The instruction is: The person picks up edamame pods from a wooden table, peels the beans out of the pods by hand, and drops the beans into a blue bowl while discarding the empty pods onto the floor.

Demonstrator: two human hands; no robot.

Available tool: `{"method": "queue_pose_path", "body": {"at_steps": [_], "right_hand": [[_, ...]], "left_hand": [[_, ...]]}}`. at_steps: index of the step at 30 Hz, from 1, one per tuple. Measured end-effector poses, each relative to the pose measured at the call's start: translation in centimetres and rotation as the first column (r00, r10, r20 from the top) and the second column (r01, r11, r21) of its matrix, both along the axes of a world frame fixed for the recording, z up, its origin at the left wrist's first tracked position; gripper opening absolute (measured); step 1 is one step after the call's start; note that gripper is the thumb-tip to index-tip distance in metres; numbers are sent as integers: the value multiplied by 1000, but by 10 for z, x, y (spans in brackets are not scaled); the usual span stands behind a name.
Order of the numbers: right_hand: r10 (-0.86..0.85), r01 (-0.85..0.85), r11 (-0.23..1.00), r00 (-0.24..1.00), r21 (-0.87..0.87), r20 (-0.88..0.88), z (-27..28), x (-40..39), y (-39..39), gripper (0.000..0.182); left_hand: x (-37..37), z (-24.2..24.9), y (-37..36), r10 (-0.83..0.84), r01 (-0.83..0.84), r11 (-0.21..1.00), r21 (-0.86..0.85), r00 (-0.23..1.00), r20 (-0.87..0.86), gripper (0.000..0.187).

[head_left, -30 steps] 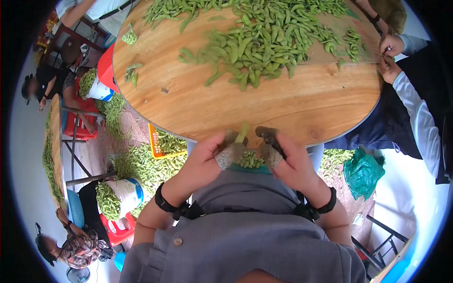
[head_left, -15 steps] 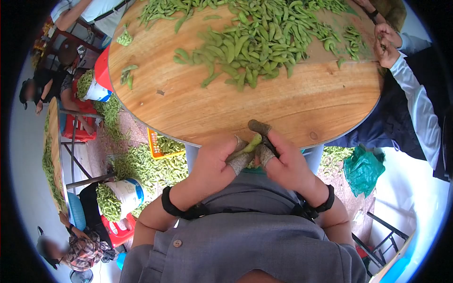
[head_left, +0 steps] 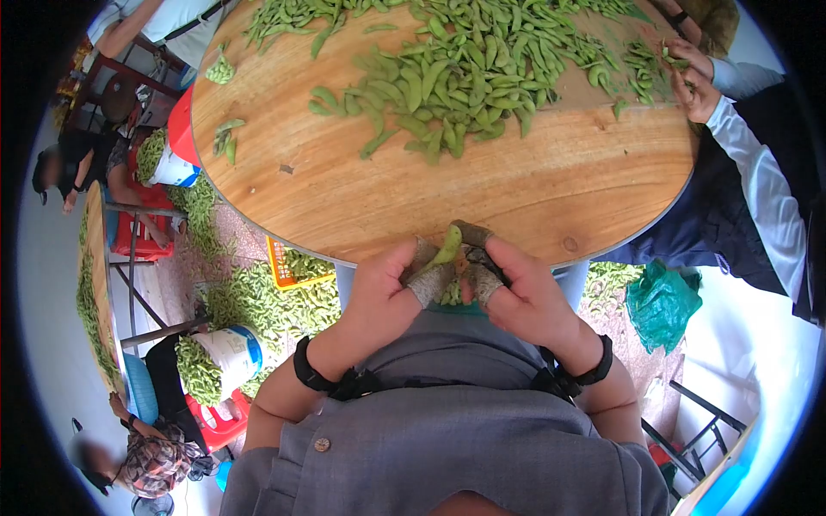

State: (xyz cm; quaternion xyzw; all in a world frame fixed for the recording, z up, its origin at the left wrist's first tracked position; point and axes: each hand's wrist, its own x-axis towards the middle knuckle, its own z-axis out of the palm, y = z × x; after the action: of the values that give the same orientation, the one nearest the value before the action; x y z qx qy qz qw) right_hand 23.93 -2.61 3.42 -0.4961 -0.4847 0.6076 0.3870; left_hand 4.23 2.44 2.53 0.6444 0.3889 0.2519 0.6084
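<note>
A green edamame pod point(head_left: 447, 247) is pinched between the thumb and fingers of my left hand point(head_left: 385, 285), tilted with its tip upward. My right hand point(head_left: 532, 288) is close beside it, fingers curled inward, its forefinger near the pod's tip. Whether anything else lies in the right fingers is hidden. Worn grey covers wrap the fingertips of both hands. Below the hands, partly hidden, pale green beans point(head_left: 453, 294) show in front of my lap. A large heap of edamame pods point(head_left: 465, 73) lies across the wooden table point(head_left: 344, 189) beyond my hands.
At the table's right, another person's hands point(head_left: 695, 86) handle pods. Left of me stand an orange basket point(head_left: 277, 262), a white bucket point(head_left: 232, 361) of pods and a red stool point(head_left: 225, 421). Pods point(head_left: 267, 301) cover the floor. A green plastic bag point(head_left: 662, 305) lies to the right.
The pod has shifted slightly left and now stands more upright in my left fingers. My hands have parted a little. The other person's hands at right have moved apart.
</note>
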Motion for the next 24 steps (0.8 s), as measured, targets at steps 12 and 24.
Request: {"method": "queue_pose_path", "body": {"at_steps": [12, 24], "right_hand": [[-138, -105, 894, 860, -435, -491, -3, 4, 4, 28], [-121, -81, 921, 870, -382, -478, 17, 2, -9, 27]], "left_hand": [[-2, 1, -3, 13, 111, 903, 414, 958, -287, 14], [-1, 11, 5, -47, 355, 661, 661, 899, -436, 19]]}}
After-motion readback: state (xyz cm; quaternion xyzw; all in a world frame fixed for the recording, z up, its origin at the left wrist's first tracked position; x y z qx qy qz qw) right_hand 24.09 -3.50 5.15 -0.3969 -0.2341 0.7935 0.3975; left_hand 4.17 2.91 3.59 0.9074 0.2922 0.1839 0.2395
